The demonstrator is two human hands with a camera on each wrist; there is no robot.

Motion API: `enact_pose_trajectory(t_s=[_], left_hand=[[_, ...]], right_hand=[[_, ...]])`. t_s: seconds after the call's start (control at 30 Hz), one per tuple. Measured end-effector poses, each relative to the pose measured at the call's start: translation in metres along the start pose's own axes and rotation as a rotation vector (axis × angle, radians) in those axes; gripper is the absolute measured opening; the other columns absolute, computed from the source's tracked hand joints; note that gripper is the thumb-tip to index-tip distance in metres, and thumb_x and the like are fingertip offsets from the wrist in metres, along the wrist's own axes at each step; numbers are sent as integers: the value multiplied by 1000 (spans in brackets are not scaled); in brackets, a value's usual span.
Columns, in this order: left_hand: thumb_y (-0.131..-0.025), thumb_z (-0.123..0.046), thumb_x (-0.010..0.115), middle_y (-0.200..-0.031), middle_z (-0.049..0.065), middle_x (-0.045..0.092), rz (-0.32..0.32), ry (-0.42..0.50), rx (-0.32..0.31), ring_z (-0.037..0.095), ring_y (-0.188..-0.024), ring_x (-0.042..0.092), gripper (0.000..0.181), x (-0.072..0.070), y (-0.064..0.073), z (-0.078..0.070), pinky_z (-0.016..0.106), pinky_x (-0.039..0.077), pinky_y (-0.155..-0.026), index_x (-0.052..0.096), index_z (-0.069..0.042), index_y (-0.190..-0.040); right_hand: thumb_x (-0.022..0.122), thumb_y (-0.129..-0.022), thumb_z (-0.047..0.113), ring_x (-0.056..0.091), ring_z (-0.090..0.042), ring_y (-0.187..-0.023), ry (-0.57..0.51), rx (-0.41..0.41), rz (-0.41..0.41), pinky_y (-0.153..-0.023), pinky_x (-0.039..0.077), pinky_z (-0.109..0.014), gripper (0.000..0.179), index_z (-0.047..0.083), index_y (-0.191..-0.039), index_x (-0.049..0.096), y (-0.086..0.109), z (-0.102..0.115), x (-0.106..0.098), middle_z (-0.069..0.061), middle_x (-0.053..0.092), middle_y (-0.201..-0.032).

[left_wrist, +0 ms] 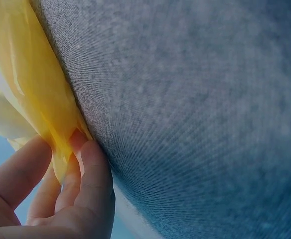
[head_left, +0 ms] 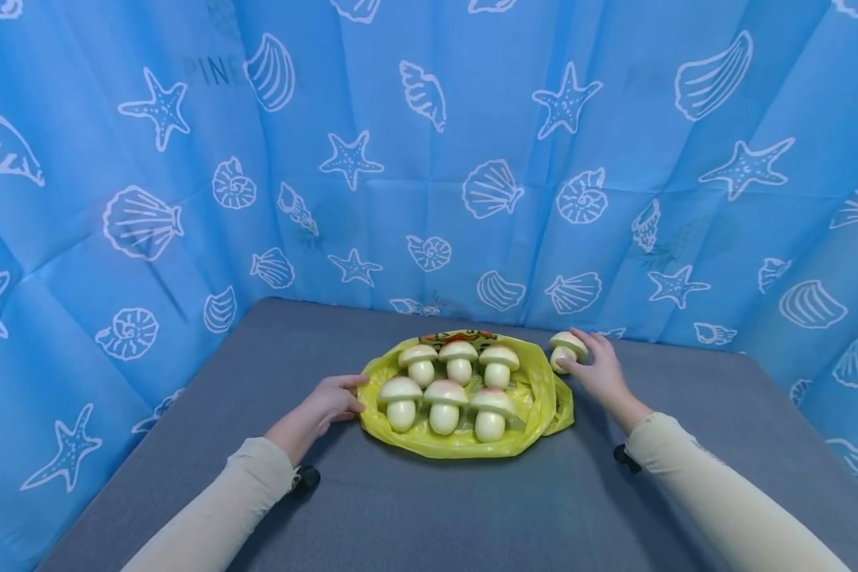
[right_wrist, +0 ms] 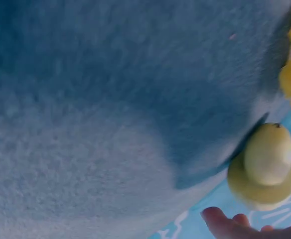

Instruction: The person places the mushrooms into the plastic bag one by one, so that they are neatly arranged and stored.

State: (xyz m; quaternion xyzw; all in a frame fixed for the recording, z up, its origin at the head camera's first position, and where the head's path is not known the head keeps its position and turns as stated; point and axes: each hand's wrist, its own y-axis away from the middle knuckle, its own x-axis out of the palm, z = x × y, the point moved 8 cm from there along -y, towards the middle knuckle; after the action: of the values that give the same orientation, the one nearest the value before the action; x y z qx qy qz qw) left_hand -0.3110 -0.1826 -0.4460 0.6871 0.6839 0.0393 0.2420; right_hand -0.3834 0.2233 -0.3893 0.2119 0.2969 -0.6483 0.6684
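Note:
A yellow plastic bag [head_left: 443, 451] lies spread on the table, its edge bunched into a raised rim. Several pale mushrooms [head_left: 445, 405] with rounded caps and egg-shaped stems sit inside it in two rows. My left hand [head_left: 329, 401] pinches the bag's left edge; in the left wrist view, the yellow plastic [left_wrist: 41, 84] gathers between thumb and fingers. Right of the bag is one more mushroom [head_left: 567, 349], with my right hand [head_left: 600, 372] beside it. In the right wrist view, a gap shows between the thumb [right_wrist: 218, 221] and this mushroom [right_wrist: 270, 157].
A grey cloth [head_left: 314, 342] covers the table. Close behind its back edge hangs a blue curtain [head_left: 400, 222] with white shells and starfish, continuing along both sides. A loose fold of the bag [head_left: 563, 409] sticks out on the right, near the single mushroom.

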Motion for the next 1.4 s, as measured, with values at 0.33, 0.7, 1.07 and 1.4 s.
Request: enact_pose_trajectory(t_s=[0.33, 0.7, 1.07, 1.4], left_hand=[[-90, 11, 57, -145, 25, 40, -8, 6, -21, 35, -123, 48, 57, 1, 1, 2, 46, 46, -96, 47, -4, -144], [-90, 11, 57, -146, 25, 39, -7, -2, -24, 35, -127, 46, 57, 2, -1, 2, 46, 46, -97, 46, -3, -144], [-90, 11, 56, -147, 25, 38, 7, -6, -17, 36, -130, 43, 57, 2, 3, -3, 46, 46, -97, 46, -3, -144], [-90, 12, 56, -148, 24, 38, 2, -2, -22, 36, -133, 40, 57, 1, 2, -2, 47, 45, -98, 46, -3, -144]], right_hand=[[63, -95, 18, 1, -56, -139, 19, 51, 53, -106, 14, -70, 71, 0, -152, 24, -15, -22, 6, -36, -2, -154], [62, -96, 18, 7, -53, -140, 2, 85, 98, -109, 19, -64, 84, -1, -154, 4, -24, -24, 11, -36, 3, -154], [61, -96, 14, 18, -52, -137, -11, 119, 84, -106, 27, -62, 81, -1, -154, 7, -27, -29, 11, -35, 12, -154], [62, -95, 12, 22, -52, -135, 3, 116, 59, -104, 31, -61, 79, -3, -154, 11, -23, -32, 8, -35, 16, -152]])
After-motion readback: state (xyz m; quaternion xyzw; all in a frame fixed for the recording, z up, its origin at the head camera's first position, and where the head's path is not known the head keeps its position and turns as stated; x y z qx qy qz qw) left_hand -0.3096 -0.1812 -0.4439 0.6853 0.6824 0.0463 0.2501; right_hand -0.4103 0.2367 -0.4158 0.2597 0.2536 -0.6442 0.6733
